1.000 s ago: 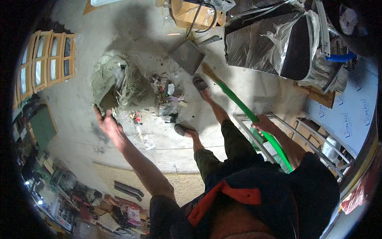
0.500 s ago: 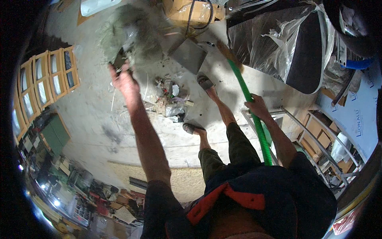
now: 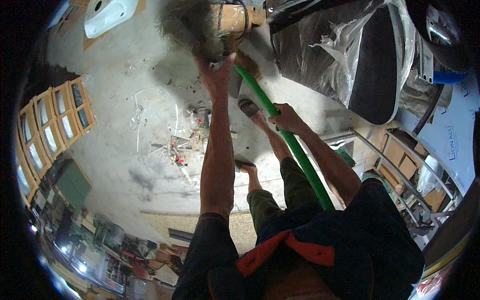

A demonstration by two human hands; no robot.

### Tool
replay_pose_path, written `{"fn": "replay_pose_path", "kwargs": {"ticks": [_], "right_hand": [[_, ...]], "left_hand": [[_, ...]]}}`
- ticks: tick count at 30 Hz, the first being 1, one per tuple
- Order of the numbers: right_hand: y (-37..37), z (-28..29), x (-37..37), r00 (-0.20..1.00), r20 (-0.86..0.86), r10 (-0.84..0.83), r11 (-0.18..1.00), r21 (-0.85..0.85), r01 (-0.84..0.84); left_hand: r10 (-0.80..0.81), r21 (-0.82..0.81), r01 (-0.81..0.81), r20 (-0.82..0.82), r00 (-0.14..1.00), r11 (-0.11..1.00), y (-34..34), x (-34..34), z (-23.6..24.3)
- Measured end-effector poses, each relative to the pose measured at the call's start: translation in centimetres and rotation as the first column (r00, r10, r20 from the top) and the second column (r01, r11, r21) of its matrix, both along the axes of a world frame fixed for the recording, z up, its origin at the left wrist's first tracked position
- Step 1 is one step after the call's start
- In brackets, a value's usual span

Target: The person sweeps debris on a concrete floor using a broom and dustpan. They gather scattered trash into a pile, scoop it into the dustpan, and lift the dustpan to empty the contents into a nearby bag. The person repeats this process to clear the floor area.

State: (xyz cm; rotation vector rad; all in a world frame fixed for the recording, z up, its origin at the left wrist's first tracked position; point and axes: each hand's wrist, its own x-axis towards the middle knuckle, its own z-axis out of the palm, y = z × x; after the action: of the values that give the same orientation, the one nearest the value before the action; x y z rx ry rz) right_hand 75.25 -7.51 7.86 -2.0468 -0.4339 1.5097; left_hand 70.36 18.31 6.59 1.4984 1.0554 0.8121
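And there goes the sack [image 3: 187,22], a grey-green blur that has swung across from the far left of the litter [image 3: 197,120] to almost straight beyond it, left hand [image 3: 216,80] travelling with it, while the broom [image 3: 302,157] has tipped leftward, its bristles [image 3: 247,65] now just beside that hand. Widest of all, the pale concrete floor [image 3: 110,100] runs out on every side of the litter. Big black piece [image 3: 375,75] in torn clear film, well over to the right and beyond the litter! Out to its left, wooden frames [image 3: 55,125] stand in a row, with a dark green panel [image 3: 72,182] nearer than the litter on that same side. Back to the sack: fingers and thumb have hold of its near edge, though the smear of motion hides just how they close. On to the broom, slanting past the litter's right side, and the right hand [image 3: 289,119] has it, fingers wrapped firmly round the green handle. A taped cardboard box [image 3: 232,19] sits beyond the litter and a touch right, close to the sack; a white basin [image 3: 107,15] lies beyond and left. Dark sandals [image 3: 247,107] just right of the litter, and smallest, thin white strips [image 3: 137,127] lying to its left.
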Motion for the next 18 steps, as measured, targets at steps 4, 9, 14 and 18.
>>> {"fn": "replay_pose_path", "kwargs": {"ticks": [4,9,14,18], "right_hand": [[0.8,0.5,0.3,0.996,-0.084,0.018,0.994,-0.102,-0.027],[-2.4,3.6,1.6,0.937,-0.158,-0.312,0.944,-0.160,0.288],[-9.1,7.8,-1.6,0.966,-0.055,-0.254,0.952,-0.193,0.239],[-9.2,1.6,-4.5,0.969,0.106,-0.224,0.947,-0.210,0.242]], "left_hand": [[0.223,0.240,-0.158,-0.277,0.935,0.958,1.7,-0.4,-3.6],[0.424,0.309,-0.363,-0.159,0.892,0.879,5.6,-4.4,-4.6],[0.501,0.068,-0.515,0.156,0.851,0.854,4.7,-13.5,2.1],[0.524,0.080,-0.532,0.100,0.846,0.843,1.0,-21.9,8.6]]}}
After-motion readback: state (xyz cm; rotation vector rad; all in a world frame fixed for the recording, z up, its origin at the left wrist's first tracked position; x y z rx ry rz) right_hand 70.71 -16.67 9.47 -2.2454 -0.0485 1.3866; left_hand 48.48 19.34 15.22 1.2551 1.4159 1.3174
